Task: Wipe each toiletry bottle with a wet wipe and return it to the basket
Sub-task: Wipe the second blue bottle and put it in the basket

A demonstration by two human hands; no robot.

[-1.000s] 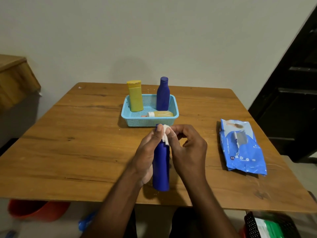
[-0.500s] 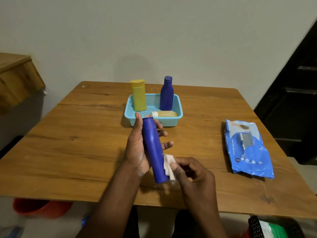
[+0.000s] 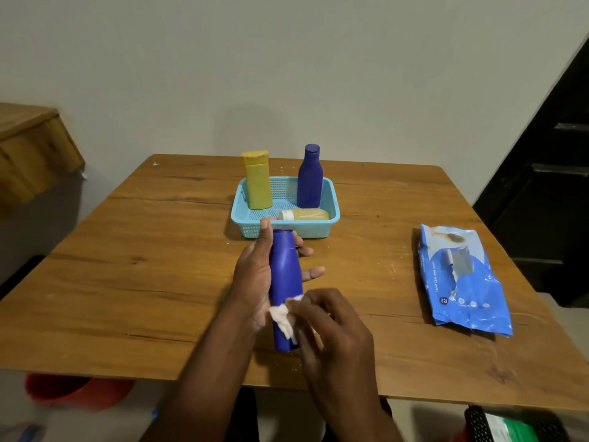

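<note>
My left hand (image 3: 255, 275) holds a dark blue bottle (image 3: 284, 275) above the table, cap end pointing away toward the basket. My right hand (image 3: 331, 327) presses a crumpled white wet wipe (image 3: 283, 317) against the bottle's lower half. Behind them sits a light blue mesh basket (image 3: 245, 215). In it stand a yellow bottle (image 3: 257, 180) at the left and a second dark blue bottle (image 3: 309, 177) at the right. A small yellow bottle with a white cap (image 3: 304, 215) lies on its side along the basket's front.
A blue pack of wet wipes (image 3: 462, 279) lies on the right side of the wooden table (image 3: 127, 266). A red tub (image 3: 73, 390) sits on the floor below the left front edge. A dark crate (image 3: 510, 425) is at the bottom right.
The bottle has swung from upright with the wipe at its cap to tilted away from me. The wipe has moved down to the bottle's lower half, then across its front.
</note>
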